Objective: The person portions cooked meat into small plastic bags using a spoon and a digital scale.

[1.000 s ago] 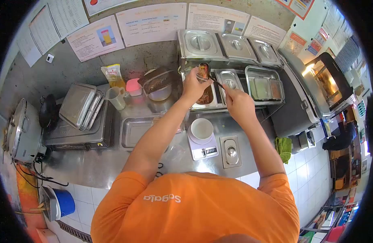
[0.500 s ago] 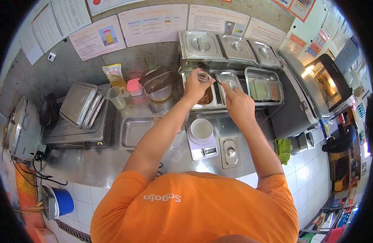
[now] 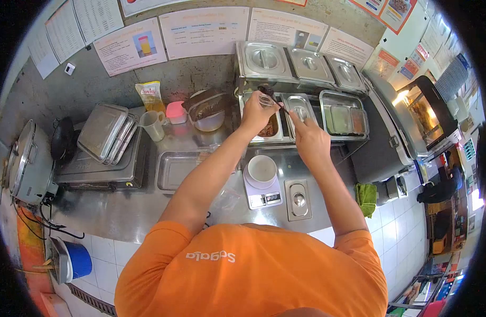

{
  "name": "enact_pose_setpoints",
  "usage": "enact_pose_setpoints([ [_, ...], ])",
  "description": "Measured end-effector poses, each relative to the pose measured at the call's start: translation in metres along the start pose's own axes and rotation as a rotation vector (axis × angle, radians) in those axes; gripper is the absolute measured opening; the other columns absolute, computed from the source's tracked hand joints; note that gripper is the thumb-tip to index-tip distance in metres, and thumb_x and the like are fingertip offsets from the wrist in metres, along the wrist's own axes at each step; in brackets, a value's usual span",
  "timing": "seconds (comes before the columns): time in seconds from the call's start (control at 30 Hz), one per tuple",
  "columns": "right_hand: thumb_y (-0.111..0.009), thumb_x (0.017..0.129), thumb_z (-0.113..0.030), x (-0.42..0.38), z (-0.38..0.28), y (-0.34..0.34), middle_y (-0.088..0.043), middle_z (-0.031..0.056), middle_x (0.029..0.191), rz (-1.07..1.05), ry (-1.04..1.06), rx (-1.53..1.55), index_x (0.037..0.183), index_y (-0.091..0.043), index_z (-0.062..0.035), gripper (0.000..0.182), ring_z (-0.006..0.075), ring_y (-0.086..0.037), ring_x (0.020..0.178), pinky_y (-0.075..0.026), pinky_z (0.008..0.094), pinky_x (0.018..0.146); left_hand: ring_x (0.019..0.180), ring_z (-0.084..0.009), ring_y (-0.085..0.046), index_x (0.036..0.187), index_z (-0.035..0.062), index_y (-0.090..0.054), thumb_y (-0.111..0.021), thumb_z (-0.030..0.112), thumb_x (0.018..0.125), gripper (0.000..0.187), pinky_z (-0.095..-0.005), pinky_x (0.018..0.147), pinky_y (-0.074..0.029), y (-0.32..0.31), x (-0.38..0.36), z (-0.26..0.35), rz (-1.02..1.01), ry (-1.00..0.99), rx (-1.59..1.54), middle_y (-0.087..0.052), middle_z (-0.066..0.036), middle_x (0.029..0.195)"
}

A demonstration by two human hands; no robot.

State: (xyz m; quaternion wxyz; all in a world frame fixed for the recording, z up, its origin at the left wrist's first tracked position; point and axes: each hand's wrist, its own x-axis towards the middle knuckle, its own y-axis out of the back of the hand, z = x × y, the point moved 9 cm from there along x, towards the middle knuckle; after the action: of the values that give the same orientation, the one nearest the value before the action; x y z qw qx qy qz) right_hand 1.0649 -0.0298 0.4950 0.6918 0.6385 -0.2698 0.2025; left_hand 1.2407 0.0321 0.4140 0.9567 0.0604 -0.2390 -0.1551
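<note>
My left hand is closed on a small clear cup above a steel pan of dark reddish-brown food. My right hand grips the handle of a spoon, which slants up and left to the cup. Something dark shows at the spoon's far end, beside the cup. Right of that pan is a steel lid. A white bowl stands on a digital scale below my hands, with a small lidded steel container on its right.
An empty steel tray lies left of the scale. Farther left are a jug, a pink container and stacked trays. Lidded pans line the back. A green cloth hangs at the right.
The camera view has shifted slightly. My right hand has moved a little left and up with the spoon, while my left hand stays over the pan with the cup.
</note>
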Motion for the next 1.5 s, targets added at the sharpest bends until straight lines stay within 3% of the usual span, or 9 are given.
enact_pose_setpoints([
  [0.37, -0.056, 0.082, -0.011, 0.013, 0.021, 0.012, -0.06, 0.009, 0.073, 0.054, -0.087, 0.057, 0.116, -0.062, -0.0175, 0.034, 0.0304, -0.061, 0.061, -0.049, 0.0412, 0.053, 0.101, -0.0336, -0.059, 0.117, -0.0049, -0.05, -0.08, 0.043, 0.068, 0.075, -0.038, 0.088, -0.046, 0.006, -0.006, 0.007, 0.029, 0.017, 0.012, -0.06, -0.022, 0.105],
  [0.63, -0.057, 0.086, -0.028, 0.019, 0.026, -0.095, -0.065, 0.0176, 0.082, -0.456, -0.195, 0.119, 0.086, -0.069, -0.008, 0.023, 0.0371, -0.063, 0.08, -0.051, 0.0465, 0.071, 0.091, -0.0216, -0.06, 0.103, 0.002, -0.053, -0.083, 0.028, 0.068, 0.053, -0.0333, 0.082, -0.047, 0.028, -0.028, 0.024, 0.043, -0.155, -0.07, -0.062, -0.012, 0.095],
  [0.7, -0.057, 0.087, -0.028, 0.029, 0.014, -0.085, -0.065, 0.0191, 0.088, -0.371, -0.216, 0.144, 0.092, -0.068, -0.0054, 0.025, 0.0373, -0.063, 0.079, -0.051, 0.0449, 0.072, 0.078, -0.0238, -0.061, 0.097, 0.0002, -0.053, -0.084, 0.028, 0.065, 0.053, -0.0329, 0.07, -0.049, 0.041, -0.036, 0.037, 0.04, -0.19, -0.041, -0.062, -0.012, 0.086],
  [0.77, -0.06, 0.086, -0.026, 0.045, -0.014, -0.031, -0.062, 0.0196, 0.095, 0.073, 0.003, 0.673, 0.096, -0.064, -0.0027, 0.025, 0.0358, -0.063, 0.08, -0.051, 0.0402, 0.071, 0.071, -0.0235, -0.06, 0.091, 0.0011, -0.052, -0.083, 0.025, 0.066, 0.047, -0.0324, 0.065, -0.049, 0.056, -0.045, 0.05, 0.077, -0.235, -0.01, -0.061, -0.011, 0.08],
  [0.9, -0.067, 0.081, -0.021, 0.034, -0.057, -0.018, -0.059, 0.0163, 0.097, -0.265, -0.06, 0.857, 0.099, -0.059, -0.0016, 0.028, 0.0319, -0.062, 0.083, -0.05, 0.0347, 0.073, 0.071, -0.0247, -0.059, 0.09, 0.0013, -0.048, -0.082, 0.017, 0.067, 0.044, -0.0337, 0.064, -0.048, 0.057, -0.055, 0.046, 0.02, -0.198, 0.066, -0.059, -0.013, 0.08],
  [1.07, -0.07, 0.077, -0.011, 0.024, -0.046, -0.022, -0.061, 0.0135, 0.092, -0.16, -0.07, 0.901, 0.088, -0.061, -0.0004, 0.018, 0.0256, -0.063, 0.081, -0.051, 0.0302, 0.069, 0.072, -0.0164, -0.057, 0.093, 0.0064, -0.046, -0.079, 0.01, 0.071, 0.039, -0.0309, 0.062, -0.048, 0.062, -0.073, 0.068, 0.009, -0.305, -0.065, -0.056, -0.007, 0.078],
  [1.17, -0.069, 0.077, -0.005, 0.013, -0.038, -0.015, -0.063, 0.0098, 0.088, -0.11, -0.156, 1.02, 0.083, -0.062, 0.0004, 0.011, 0.0192, -0.063, 0.079, -0.05, 0.0272, 0.068, 0.074, -0.015, -0.06, 0.095, 0.0064, -0.047, -0.07, 0.004, 0.08, 0.028, -0.032, 0.057, -0.052, 0.045, -0.079, 0.04, -0.288, 0.074, -0.647, -0.058, -0.006, 0.082],
  [1.27, -0.068, 0.08, -0.004, 0.001, -0.032, -0.021, -0.067, 0.0056, 0.087, -0.102, -0.291, 1.314, 0.08, -0.061, 0.0016, 0.01, 0.0084, -0.06, 0.078, -0.049, 0.024, 0.07, 0.077, -0.0164, -0.063, 0.099, 0.0044, -0.053, -0.059, 0.007, 0.089, 0.011, -0.0347, 0.055, -0.056, 0.047, -0.091, 0.037, -0.304, 0.161, -0.811, -0.061, -0.007, 0.089],
  [1.5, -0.068, 0.079, 0.003, -0.004, -0.043, -0.007, -0.063, 0.007, 0.09, -0.041, -0.328, 1.387, 0.095, -0.054, -0.0005, 0.022, 0.0097, -0.06, 0.082, -0.049, 0.0228, 0.072, 0.08, -0.0192, -0.064, 0.097, 0.0044, -0.059, -0.055, 0.015, 0.093, 0.012, -0.0379, 0.059, -0.056, 0.045, -0.109, 0.045, -0.265, 0.245, -1.004, -0.063, -0.006, 0.093],
])
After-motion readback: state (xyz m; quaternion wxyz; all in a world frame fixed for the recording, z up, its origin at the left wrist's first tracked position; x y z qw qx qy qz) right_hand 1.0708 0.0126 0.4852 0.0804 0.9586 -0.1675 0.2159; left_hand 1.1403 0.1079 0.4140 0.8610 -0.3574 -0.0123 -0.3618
